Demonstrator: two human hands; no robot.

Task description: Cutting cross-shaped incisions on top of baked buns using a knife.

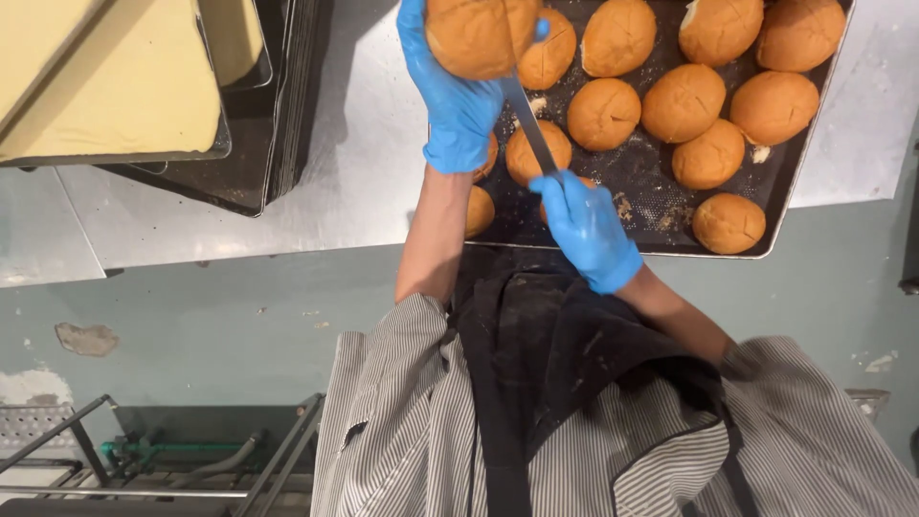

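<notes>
Golden bun [479,36], soft and light, likely crushable: cup its sides.
Left hand [450,105] fingers wrap it; right hand [586,230] clamps knife [528,126] over tray's [814,134] near edge.

Both your gloves are bright blue, left hand [458,101] and right hand [586,230] alike. The bun [479,36] you've got up is golden orange-brown, same as the other buns [682,101], which sit on a near-black tray [661,206] speckled with pale crumbs. Knife [529,124] blade is dull steel grey. Your shirt [402,431] has thin grey-and-white stripes, the apron [546,335] is black. Counter [364,144] is silvery, floor [220,325] a muted grey-green.
</notes>
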